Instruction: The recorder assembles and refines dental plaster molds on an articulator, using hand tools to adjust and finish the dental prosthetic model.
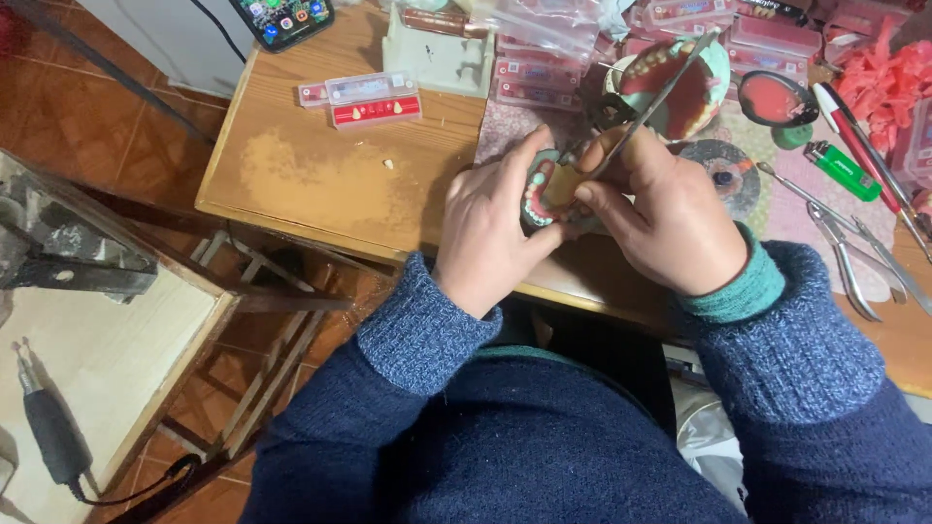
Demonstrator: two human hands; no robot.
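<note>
Nearby, green lighter, pliers, tooth cards.

A worn wooden table carries everything here, its top scuffed pale in the middle. Near the far left edge lie two narrow clear plastic tooth-card boxes with red strips, and a tiny loose white tooth sits just beside them on bare wood. A dark smartphone with a lit screen pokes over the back edge. Over to the right, a patterned cloth mat covers the wood, with a green cigarette lighter, a red-and-white pen and steel pliers lying on it.
</note>
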